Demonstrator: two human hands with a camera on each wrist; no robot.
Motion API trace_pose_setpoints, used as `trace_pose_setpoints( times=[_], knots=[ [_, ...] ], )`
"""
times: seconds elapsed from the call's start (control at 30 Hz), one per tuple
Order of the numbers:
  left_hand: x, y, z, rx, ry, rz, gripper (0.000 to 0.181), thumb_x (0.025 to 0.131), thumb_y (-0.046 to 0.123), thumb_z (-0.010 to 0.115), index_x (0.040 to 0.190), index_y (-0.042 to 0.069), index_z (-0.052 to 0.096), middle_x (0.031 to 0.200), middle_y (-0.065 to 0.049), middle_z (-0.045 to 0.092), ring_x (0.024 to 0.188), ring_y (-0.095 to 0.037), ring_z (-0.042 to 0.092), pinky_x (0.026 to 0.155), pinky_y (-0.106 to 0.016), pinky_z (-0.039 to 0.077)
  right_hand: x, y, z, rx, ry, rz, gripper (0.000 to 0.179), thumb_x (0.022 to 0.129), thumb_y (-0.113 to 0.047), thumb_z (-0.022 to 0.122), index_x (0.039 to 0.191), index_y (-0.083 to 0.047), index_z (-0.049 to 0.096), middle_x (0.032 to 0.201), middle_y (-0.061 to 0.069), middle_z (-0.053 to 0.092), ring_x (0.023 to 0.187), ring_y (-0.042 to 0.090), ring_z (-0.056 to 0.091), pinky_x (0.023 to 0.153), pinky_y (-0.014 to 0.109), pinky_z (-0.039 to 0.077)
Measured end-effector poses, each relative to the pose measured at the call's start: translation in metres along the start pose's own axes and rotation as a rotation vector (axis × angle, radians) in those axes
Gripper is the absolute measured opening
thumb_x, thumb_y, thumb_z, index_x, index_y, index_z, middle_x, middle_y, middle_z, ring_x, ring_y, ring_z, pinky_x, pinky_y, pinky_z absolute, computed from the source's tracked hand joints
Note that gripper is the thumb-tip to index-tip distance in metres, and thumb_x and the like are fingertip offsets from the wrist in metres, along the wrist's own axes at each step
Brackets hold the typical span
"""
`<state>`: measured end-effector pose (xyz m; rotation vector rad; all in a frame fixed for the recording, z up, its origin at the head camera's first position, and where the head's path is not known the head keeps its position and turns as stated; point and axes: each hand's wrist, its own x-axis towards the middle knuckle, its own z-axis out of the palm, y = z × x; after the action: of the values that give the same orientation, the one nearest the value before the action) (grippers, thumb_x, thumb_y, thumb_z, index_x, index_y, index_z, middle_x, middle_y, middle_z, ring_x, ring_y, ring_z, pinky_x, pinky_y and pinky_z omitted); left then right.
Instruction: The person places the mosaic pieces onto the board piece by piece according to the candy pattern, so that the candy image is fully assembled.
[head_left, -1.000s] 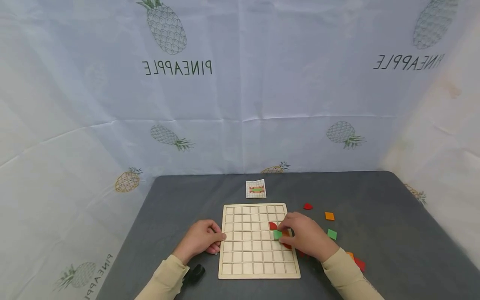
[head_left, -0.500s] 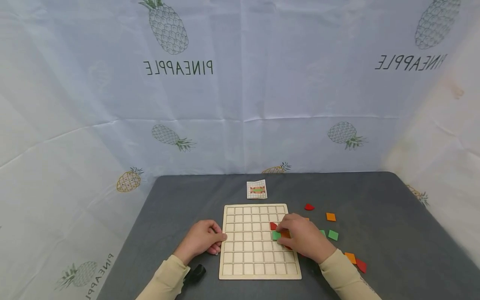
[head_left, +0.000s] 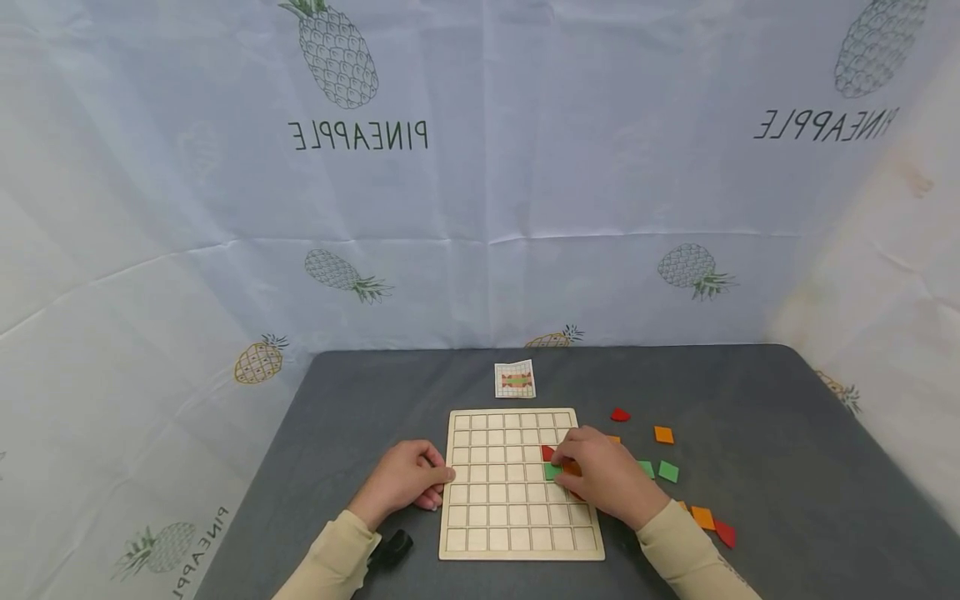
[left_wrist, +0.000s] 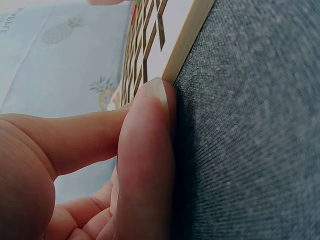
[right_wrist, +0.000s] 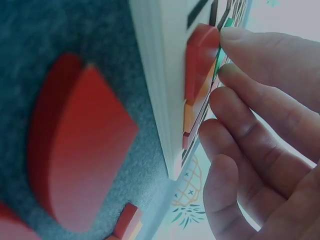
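Note:
A wooden grid board [head_left: 517, 533] lies flat on the dark table. At its left edge my left hand [head_left: 405, 475] pinches the rim between thumb and index finger; the left wrist view shows the thumb tip [left_wrist: 155, 95] right at the board's side. Over the right part of the grid, my right hand [head_left: 611, 471] has thumb and index fingertips on a green square tile [head_left: 552, 472]. Next to this tile are an orange tile [head_left: 572, 468] and a red quarter-round tile [head_left: 547, 453]. Another red tile [right_wrist: 202, 55] sits nearest the board's right edge in the right wrist view.
A small pattern card [head_left: 515, 381] lies beyond the board. Right of the board are loose tiles, among them a red one [head_left: 620, 414], an orange one [head_left: 663, 434] and a green one [head_left: 668, 472]. A black object [head_left: 393, 548] is beside the left sleeve. A pineapple-print curtain [head_left: 465, 183] hangs behind.
My right hand has shifted slightly left with the green tile, then stays nearly still. The left hand keeps its place at the board's edge.

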<state>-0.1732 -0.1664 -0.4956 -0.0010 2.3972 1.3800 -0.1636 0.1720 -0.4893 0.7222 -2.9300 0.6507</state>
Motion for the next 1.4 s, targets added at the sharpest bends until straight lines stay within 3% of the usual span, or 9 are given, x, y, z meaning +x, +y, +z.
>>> trace_pose_setpoints(
  times=[0.27, 0.43, 0.63, 0.9, 1.4],
  knots=[
    [0.001, 0.003, 0.0, -0.012, -0.005, 0.006, 0.024, 0.094, 0.02, 0.086, 0.098, 0.004, 0.068, 0.076, -0.009, 0.072, 0.06, -0.014, 0.072, 0.057, -0.034, 0.065, -0.004, 0.009, -0.013, -0.018, 0.054, -0.006, 0.012, 0.09, -0.019, 0.09, 0.096, -0.023, 0.081, 0.094, -0.012, 0.066, 0.085, 0.008, 0.057, 0.066, 0.022, 0.052],
    [0.0, 0.0, 0.0, -0.007, 0.0, -0.01, 0.024, 0.094, 0.02, 0.086, 0.098, 0.004, 0.068, 0.076, -0.009, 0.072, 0.06, -0.014, 0.072, 0.057, -0.034, 0.066, -0.012, 0.02, -0.027, -0.019, 0.088, 0.037, 0.012, 0.09, -0.017, 0.089, 0.096, -0.023, 0.081, 0.095, -0.012, 0.069, 0.086, 0.009, 0.064, 0.074, 0.025, 0.059],
    [-0.001, -0.002, 0.0, 0.0, 0.013, -0.005, 0.023, 0.095, 0.019, 0.085, 0.098, 0.004, 0.068, 0.076, -0.009, 0.072, 0.061, -0.015, 0.072, 0.057, -0.034, 0.065, -0.03, 0.03, -0.035, -0.011, 0.021, 0.108, 0.012, 0.092, -0.021, 0.088, 0.092, -0.028, 0.079, 0.092, -0.017, 0.066, 0.089, 0.005, 0.061, 0.073, 0.026, 0.058],
    [0.0, -0.001, 0.002, 0.004, 0.012, -0.001, 0.023, 0.094, 0.02, 0.085, 0.098, 0.005, 0.068, 0.076, -0.009, 0.072, 0.061, -0.014, 0.072, 0.057, -0.034, 0.065, -0.055, 0.029, -0.035, -0.043, -0.087, 0.223, 0.021, 0.082, -0.034, 0.096, 0.091, -0.033, 0.078, 0.094, -0.018, 0.064, 0.091, 0.004, 0.058, 0.078, 0.031, 0.06],
    [0.001, -0.001, 0.002, -0.002, 0.01, -0.003, 0.024, 0.094, 0.02, 0.086, 0.099, 0.004, 0.068, 0.076, -0.009, 0.072, 0.06, -0.014, 0.072, 0.057, -0.034, 0.066, -0.06, 0.032, -0.025, -0.043, -0.093, 0.122, 0.023, 0.081, -0.028, 0.097, 0.092, -0.035, 0.078, 0.098, -0.02, 0.061, 0.097, 0.005, 0.058, 0.079, 0.028, 0.061]
  ],
)
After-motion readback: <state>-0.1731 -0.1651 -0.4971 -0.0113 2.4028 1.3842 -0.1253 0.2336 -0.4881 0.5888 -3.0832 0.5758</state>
